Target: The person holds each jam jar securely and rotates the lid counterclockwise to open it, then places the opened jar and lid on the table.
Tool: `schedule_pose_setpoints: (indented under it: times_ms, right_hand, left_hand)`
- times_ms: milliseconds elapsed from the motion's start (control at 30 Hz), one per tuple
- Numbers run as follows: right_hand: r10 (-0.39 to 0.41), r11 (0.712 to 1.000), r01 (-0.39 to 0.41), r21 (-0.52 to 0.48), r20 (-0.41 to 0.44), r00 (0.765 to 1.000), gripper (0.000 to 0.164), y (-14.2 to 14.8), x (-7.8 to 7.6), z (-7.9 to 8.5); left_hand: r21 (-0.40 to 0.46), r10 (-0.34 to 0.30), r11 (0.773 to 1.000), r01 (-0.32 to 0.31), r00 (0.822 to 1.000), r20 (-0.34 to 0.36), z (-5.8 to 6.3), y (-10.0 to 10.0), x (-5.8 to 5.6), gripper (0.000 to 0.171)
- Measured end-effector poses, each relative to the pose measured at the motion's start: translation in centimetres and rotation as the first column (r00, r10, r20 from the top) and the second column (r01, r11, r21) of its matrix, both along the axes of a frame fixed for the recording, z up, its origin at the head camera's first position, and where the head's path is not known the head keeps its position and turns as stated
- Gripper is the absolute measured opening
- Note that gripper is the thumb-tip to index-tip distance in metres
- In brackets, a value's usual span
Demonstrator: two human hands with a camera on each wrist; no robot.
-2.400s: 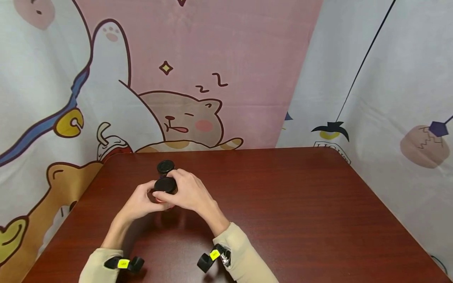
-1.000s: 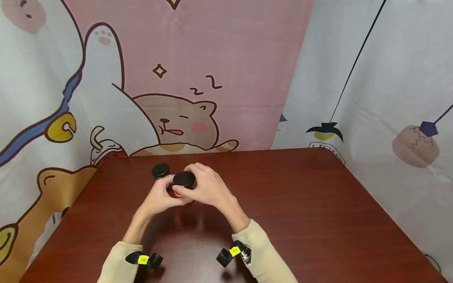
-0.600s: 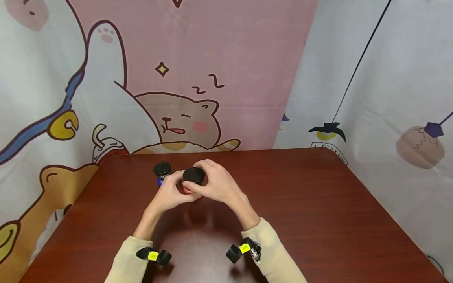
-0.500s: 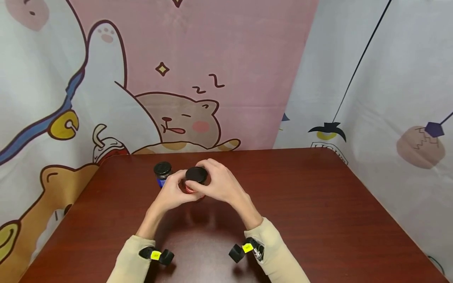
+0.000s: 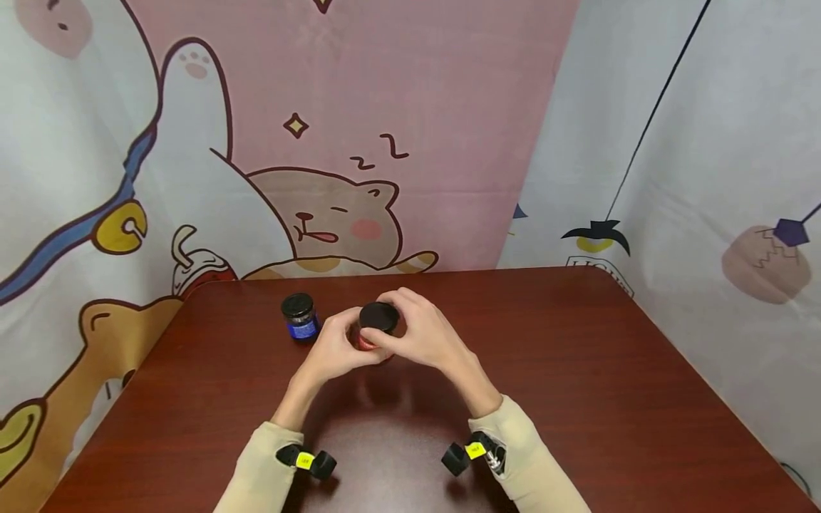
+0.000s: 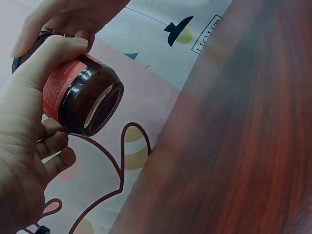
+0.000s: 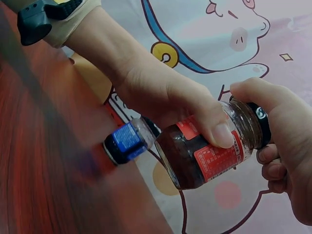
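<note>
A glass jar with a red label, dark contents and a black lid is held up off the table between both hands. My left hand grips the jar's body, its thumb across the label in the right wrist view. My right hand holds the black lid, thumb on the near side and fingers curled behind. In the left wrist view the jar's base is tipped toward that camera. A second jar, with a blue label and black lid, stands upright to the left of my left hand.
The dark red-brown wooden table stretches out to both sides. Behind it hangs a cartoon-printed cloth. Black wrist cameras are strapped over both beige sleeves.
Both hands have moved right with the red-labelled jar, away from the blue-labelled one. That jar, mostly hidden behind the hands before, now shows in full. The grips look the same.
</note>
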State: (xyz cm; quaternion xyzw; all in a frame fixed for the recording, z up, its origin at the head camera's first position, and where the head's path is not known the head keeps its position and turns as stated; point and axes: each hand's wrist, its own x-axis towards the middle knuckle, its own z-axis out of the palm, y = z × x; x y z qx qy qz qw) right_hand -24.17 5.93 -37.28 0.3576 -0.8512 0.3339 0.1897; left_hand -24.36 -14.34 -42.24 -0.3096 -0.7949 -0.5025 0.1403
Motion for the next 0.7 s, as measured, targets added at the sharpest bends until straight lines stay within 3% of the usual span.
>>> schedule_pose_setpoints:
  times_ms: [167, 500, 700]
  right_hand:
    - [0.002, 1.0, -0.002, 0.002, -0.018, 1.0, 0.042, 1.0, -0.1, -0.2]
    - [0.012, 1.0, -0.013, -0.018, -0.025, 1.0, 0.042, 2.5, -0.4, -0.1]
    - [0.02, 1.0, -0.021, -0.014, -0.043, 0.999, 0.041, 3.3, -0.7, -0.2]
  left_hand:
    - [0.002, 0.002, 1.0, -0.002, 1.0, 0.003, -0.2, 1.1, -0.1, 0.045]
    - [0.003, 0.024, 1.0, -0.024, 1.0, -0.017, 1.0, 3.2, 0.3, 0.047]
    - [0.005, 0.013, 1.0, -0.013, 1.0, -0.002, -0.1, 3.7, -0.7, 0.045]
